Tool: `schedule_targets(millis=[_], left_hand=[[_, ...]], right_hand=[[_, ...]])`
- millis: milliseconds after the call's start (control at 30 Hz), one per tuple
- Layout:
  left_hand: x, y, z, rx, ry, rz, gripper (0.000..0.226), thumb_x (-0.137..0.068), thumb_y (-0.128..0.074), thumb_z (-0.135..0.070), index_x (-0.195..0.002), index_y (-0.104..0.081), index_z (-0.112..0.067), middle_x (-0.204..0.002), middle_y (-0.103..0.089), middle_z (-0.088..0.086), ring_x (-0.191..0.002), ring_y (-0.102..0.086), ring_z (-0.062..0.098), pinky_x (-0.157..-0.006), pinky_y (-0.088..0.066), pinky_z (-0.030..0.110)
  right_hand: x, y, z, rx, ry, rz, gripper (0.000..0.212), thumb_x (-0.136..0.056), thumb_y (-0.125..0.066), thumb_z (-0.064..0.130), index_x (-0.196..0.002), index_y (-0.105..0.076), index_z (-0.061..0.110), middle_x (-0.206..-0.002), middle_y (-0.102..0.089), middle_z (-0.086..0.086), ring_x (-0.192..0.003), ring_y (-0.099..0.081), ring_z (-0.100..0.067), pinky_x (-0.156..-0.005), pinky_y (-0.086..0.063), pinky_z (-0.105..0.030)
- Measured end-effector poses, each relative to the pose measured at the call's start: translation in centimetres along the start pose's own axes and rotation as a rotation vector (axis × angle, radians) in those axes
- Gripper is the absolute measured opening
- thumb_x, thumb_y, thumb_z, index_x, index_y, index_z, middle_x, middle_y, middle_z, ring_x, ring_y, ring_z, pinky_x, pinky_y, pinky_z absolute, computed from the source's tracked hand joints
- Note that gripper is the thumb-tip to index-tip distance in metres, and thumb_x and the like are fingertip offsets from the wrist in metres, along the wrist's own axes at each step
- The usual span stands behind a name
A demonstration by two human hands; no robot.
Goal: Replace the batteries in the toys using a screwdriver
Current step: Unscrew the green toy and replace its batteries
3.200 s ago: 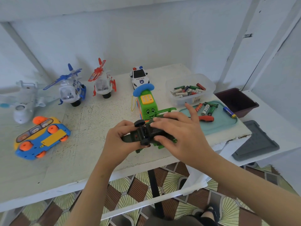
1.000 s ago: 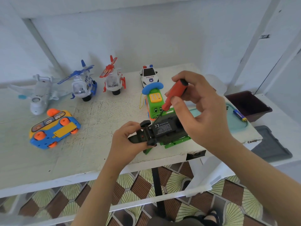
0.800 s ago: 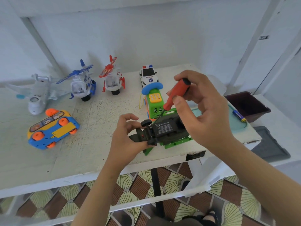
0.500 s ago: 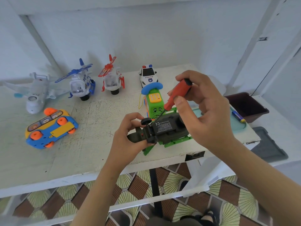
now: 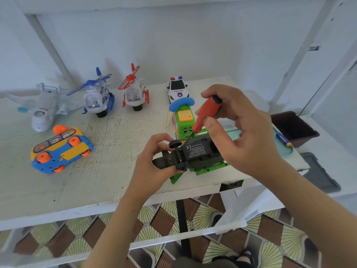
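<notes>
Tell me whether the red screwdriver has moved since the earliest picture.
Yes. The red screwdriver left the teal tray, moving left toward the green phone toy; the right hand now grips it, tip on the dark toy.

dark toy vehicle (image 5: pixel 195 153) is belly-up; red-handled screwdriver (image 5: pixel 207 113) slants tip-down onto its underside.

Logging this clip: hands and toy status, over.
Left hand grips dark toy, underside up. Right hand holds red screwdriver, tip at underside. Green toy phone behind, clear.
</notes>
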State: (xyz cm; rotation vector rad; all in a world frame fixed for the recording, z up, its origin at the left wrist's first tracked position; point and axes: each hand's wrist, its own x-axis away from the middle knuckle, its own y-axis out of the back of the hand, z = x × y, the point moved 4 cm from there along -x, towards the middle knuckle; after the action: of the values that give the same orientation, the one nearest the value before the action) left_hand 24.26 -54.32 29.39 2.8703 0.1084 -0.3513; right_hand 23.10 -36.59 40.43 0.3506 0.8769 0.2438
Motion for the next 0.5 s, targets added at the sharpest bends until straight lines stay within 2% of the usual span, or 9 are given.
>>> schedule_targets(millis=[167, 400, 500], left_hand=[[0.10, -0.11, 0.02, 0.008, 0.014, 0.005, 0.057, -0.058, -0.082, -0.013, -0.101, -0.054, -0.038, -0.088, -0.066, -0.006, -0.067, -0.067, 0.019, -0.062, -0.058, 0.032], [0.02, -0.08, 0.06, 0.013, 0.017, 0.001, 0.059, -0.058, -0.083, -0.011, -0.101, -0.054, -0.039, -0.087, -0.066, -0.009, -0.070, -0.068, 0.015, -0.064, -0.058, 0.028], [-0.06, -0.19, -0.09, 0.004, 0.006, 0.017, 0.065, -0.061, -0.085, 0.003, -0.100, -0.055, -0.039, -0.084, -0.066, -0.008, -0.066, -0.066, 0.013, -0.062, -0.056, 0.025]], right_hand=[[-0.37, -0.24, 0.35, 0.052, 0.046, 0.040, 0.039, -0.090, -0.056, 0.001, -0.128, -0.047, 0.009, -0.089, -0.065, -0.001, -0.084, -0.068, -0.012, -0.085, -0.054, -0.033], [-0.32, -0.33, -0.01, 0.169, 0.048, -0.043, 0.026, -0.091, -0.060, 0.011, -0.115, -0.057, 0.003, -0.089, -0.065, 0.000, -0.080, -0.069, -0.016, -0.078, -0.054, -0.026], [-0.60, -0.41, 0.15, 0.164, 0.014, -0.083, 0.023, -0.091, -0.064, 0.011, -0.110, -0.058, 0.002, -0.085, -0.062, 0.007, -0.075, -0.069, -0.009, -0.077, -0.054, -0.023]])
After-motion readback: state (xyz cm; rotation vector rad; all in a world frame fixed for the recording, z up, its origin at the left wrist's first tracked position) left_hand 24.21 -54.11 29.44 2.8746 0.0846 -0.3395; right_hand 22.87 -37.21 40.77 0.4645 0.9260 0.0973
